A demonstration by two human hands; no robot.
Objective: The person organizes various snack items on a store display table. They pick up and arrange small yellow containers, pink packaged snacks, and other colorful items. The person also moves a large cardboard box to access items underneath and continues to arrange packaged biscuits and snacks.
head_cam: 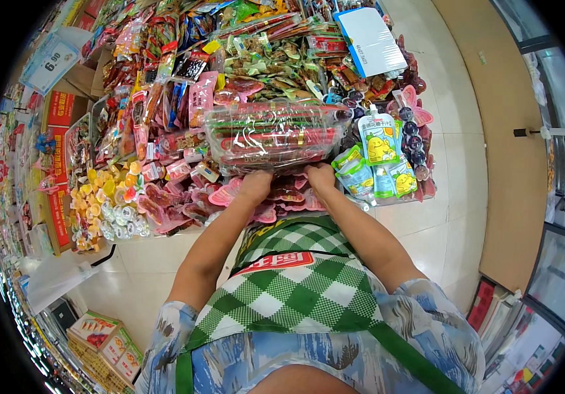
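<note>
A large clear plastic bag (pixel 277 133) of long red and green packets lies across the heaped snacks in front of me. My left hand (pixel 257 184) grips its near edge, fingers curled. To the right, my right hand (pixel 320 177) holds the same edge, its fingertips partly hidden by the plastic. Under and between my hands are pink butterfly-shaped packs (pixel 226 192) with dark red contents. Spouted drink pouches (pixel 380 140) with a yellow fruit picture lie just right of my right hand.
Small yellow jelly cups (pixel 93 197) are piled at the left front. Dark round candies in clear packs (pixel 413 135) line the right edge. A white card (pixel 371 42) rests at the back right, and a price sign (pixel 50 61) stands at the left. Printed cartons (pixel 110 344) sit on the floor behind left.
</note>
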